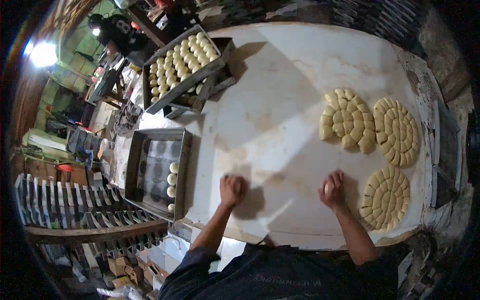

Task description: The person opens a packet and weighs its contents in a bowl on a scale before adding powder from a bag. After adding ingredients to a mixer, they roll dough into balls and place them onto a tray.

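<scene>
My left hand is curled closed above the table's near middle, its palm side hidden, so I cannot make out what it holds. Further right, my right hand is closed around a piece of pale dough that shows between the fingers. Three flat rounds of dough cut into many small pieces lie beyond it: a partly used round, a whole oval round and another round near the front. Left of my left hand, a metal tray holds several dough balls along its right side.
Stacked trays filled with dough balls stand at the back left of the pale tabletop. Another person is at the far left. Wooden slatted racks line the lower left, and a metal sheet stands at the right edge.
</scene>
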Tool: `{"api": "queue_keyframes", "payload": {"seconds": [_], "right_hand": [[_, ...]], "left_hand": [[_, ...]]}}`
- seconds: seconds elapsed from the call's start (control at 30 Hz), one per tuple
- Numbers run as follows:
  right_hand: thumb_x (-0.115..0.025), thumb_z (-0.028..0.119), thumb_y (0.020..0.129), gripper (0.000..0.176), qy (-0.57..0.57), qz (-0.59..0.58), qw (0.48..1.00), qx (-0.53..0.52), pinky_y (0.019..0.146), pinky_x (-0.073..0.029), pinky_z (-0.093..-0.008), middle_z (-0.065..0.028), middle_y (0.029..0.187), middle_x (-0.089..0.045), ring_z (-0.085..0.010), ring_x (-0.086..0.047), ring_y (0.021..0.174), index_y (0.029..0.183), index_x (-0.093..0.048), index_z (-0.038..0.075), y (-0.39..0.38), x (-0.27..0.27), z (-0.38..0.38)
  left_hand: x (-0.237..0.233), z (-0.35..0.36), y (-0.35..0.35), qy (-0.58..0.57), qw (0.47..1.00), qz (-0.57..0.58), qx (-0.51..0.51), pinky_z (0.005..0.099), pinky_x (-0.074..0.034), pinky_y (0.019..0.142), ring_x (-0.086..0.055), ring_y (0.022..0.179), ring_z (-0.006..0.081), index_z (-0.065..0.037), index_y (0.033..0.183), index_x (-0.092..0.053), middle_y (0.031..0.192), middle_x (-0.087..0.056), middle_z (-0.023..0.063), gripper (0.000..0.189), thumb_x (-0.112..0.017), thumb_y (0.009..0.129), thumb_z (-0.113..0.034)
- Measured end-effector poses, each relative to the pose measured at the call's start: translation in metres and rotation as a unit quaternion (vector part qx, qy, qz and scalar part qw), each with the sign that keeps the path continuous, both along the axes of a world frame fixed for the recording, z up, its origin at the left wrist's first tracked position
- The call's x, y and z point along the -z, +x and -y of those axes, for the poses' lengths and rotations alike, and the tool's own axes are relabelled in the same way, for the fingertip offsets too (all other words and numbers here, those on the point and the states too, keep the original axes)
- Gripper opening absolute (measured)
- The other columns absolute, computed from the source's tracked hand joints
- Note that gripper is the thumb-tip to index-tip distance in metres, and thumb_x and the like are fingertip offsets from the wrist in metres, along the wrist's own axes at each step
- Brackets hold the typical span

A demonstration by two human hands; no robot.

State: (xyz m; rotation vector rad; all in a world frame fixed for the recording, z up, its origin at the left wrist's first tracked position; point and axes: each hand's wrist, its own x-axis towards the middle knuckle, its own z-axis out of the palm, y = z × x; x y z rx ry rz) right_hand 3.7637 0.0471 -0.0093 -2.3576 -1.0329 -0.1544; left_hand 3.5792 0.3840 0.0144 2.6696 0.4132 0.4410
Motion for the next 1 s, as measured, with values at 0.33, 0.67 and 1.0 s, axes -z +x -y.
{"api": "queue_keyframes", "payload": {"seconds": [0.33, 0.67, 1.0], "right_hand": [[-0.054, 0.002, 0.071, 0.019, -0.022, -0.039, 0.999, -0.014, 0.096, -0.036, -0.0502, -0.0142, 0.094, -0.055, -0.038, -0.05, 0.097, 0.09, -0.054, 0.003, -0.084, -0.03, -0.045], [-0.062, 0.006, 0.078, 0.034, 0.071, -0.367, 0.925, -0.066, 0.083, -0.049, -0.0341, -0.0172, 0.108, -0.058, -0.0276, -0.058, 0.098, 0.111, -0.056, -0.003, -0.08, -0.086, -0.263], [-0.063, 0.015, 0.076, 0.032, 0.079, -0.019, 0.965, -0.25, 0.093, -0.041, -0.0405, -0.017, 0.103, -0.059, -0.0358, -0.053, 0.105, 0.105, -0.059, 0.002, -0.101, -0.081, -0.511]], "left_hand": [[-0.001, 0.043, -0.025, -0.155, 0.98, 0.007, 0.127, 0.0408, -0.039, 0.095, -0.048, 0.108, 0.033, -0.003, 0.109, -0.057, 0.116, -0.054, 0.0147, 0.031, -0.056, 0.078, -0.007], [-0.02, -0.255, -0.046, -0.086, 0.953, 0.218, -0.193, 0.0366, -0.047, 0.072, -0.058, 0.083, 0.0291, -0.003, 0.099, -0.058, 0.097, -0.058, 0.0177, 0.022, -0.063, 0.079, -0.01], [-0.019, -0.28, -0.056, -0.117, 0.967, 0.026, -0.223, 0.0634, -0.033, 0.086, -0.053, 0.11, 0.0349, -0.003, 0.144, -0.007, 0.122, -0.055, 0.0175, 0.105, -0.074, 0.068, -0.03]]}}
